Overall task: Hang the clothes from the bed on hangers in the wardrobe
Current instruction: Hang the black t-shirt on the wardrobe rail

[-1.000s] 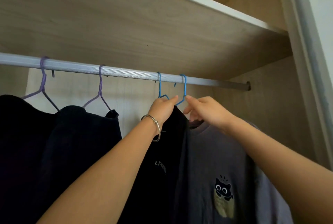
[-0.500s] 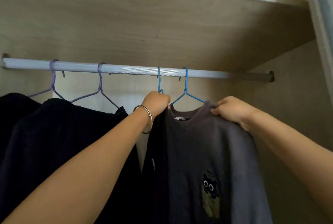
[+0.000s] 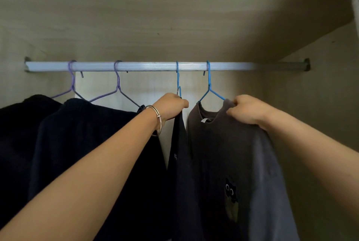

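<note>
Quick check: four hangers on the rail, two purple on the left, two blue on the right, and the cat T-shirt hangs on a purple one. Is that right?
Not quite. The head view shows the cat T-shirt hanging on the rightmost blue hanger, not a purple one. The rest of your statement holds as it was.

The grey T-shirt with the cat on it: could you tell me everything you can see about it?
The grey T-shirt looks like soft cotton, with a round neck, a small white label inside it and a black cat print low on the chest. It hangs front-on from a blue wire hanger hooked over the wardrobe rail. The right hand grips its shoulder beside the collar. Its other side appears to touch a dark shirt.
</note>
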